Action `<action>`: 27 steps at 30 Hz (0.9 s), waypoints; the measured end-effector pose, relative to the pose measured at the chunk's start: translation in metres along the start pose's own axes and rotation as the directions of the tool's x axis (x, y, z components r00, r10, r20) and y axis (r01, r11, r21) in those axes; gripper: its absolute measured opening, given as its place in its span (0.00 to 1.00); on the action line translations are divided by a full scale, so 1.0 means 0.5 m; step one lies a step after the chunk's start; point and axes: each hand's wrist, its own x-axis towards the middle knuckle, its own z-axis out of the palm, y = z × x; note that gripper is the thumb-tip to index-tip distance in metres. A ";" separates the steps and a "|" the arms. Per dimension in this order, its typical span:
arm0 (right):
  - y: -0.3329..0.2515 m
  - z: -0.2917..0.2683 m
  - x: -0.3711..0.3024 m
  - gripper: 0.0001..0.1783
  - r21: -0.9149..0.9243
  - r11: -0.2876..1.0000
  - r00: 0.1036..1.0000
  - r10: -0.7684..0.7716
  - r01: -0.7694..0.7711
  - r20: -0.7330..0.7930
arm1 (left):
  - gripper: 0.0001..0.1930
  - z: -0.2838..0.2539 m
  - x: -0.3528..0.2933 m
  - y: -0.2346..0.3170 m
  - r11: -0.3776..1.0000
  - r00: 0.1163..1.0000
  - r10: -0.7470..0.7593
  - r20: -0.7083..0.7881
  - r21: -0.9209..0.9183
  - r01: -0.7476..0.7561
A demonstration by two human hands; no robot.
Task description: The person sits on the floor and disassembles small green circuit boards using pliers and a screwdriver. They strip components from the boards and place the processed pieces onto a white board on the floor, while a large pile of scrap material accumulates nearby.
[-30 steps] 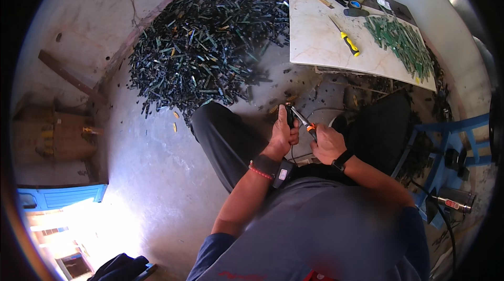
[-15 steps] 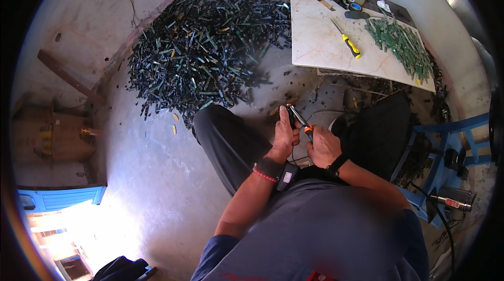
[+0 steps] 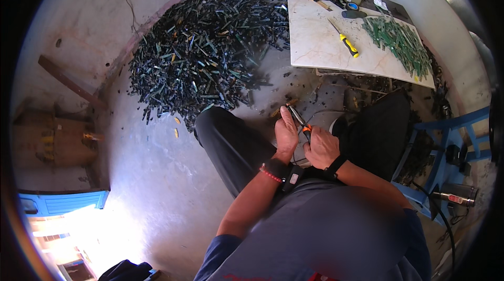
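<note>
Looked like a rough workshop tbh, with a big heap of dark strips (image 3: 194, 55) on the floor (image 3: 173, 176), a yellow-handled screwdriver (image 3: 348, 45) on a pale board (image 3: 314, 39) and an orange-and-black hand tool (image 3: 306, 130) out.

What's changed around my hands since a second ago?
The left hand shifted slightly right and the right hand left, drawing closer together; the orange-handled tool moved along in the right hand. Nothing was visibly taken or let go. The yellow-and-black screwdriver and dark heap stayed put.
</note>
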 end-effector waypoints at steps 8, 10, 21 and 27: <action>0.002 -0.001 -0.001 0.15 -0.032 0.999 1.000 -0.001 0.001 0.006 | 0.36 -0.002 -0.006 0.011 0.997 1.000 0.024 0.002 0.068 -0.024; 0.002 -0.008 0.000 0.16 -0.040 0.999 0.999 0.002 -0.001 0.034 | 0.36 -0.005 -0.008 0.016 0.993 1.000 0.030 0.006 0.110 -0.030; 0.030 0.002 0.002 0.19 0.031 0.993 0.993 -0.116 0.115 0.037 | 0.38 -0.009 -0.016 0.032 0.976 0.999 0.041 0.031 0.213 -0.047; 0.010 -0.025 0.001 0.18 -0.038 0.998 0.991 -0.039 0.045 0.131 | 0.38 -0.008 -0.019 0.036 0.969 0.999 0.022 0.025 0.247 -0.027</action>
